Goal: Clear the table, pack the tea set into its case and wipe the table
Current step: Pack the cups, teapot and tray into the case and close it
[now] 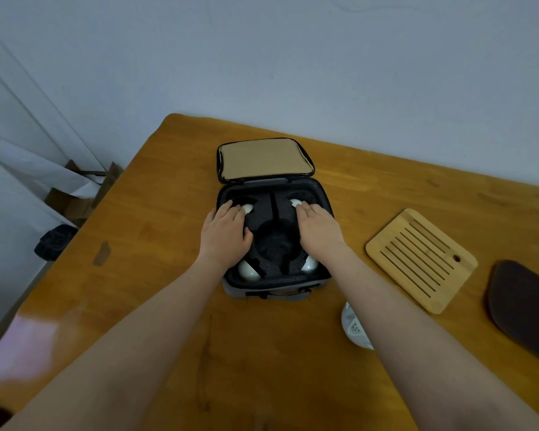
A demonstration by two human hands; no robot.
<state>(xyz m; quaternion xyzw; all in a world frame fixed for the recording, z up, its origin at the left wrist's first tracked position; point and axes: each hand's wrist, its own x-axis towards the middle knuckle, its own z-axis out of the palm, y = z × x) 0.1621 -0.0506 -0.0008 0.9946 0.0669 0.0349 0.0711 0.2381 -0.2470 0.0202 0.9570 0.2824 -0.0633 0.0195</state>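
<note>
A grey tea-set case (280, 292) lies open on the wooden table (156, 275), its tan-lined lid (263, 158) folded back. Black foam inside has a round middle hollow (276, 244) with nothing in it. White cups sit in the corner slots: far left (248, 208), far right (294, 202), near left (249, 270), near right (308, 265). My left hand (226, 231) lies flat with its fingers pressing the far left cup. My right hand (319, 230) lies flat with its fingertips on the far right cup.
A slatted bamboo tea tray (420, 259) lies right of the case. A dark brown mat (525, 309) sits at the right edge. A white piece with strainer holes (355, 328) peeks from under my right forearm. Boxes and rolled paper stand on the floor at left.
</note>
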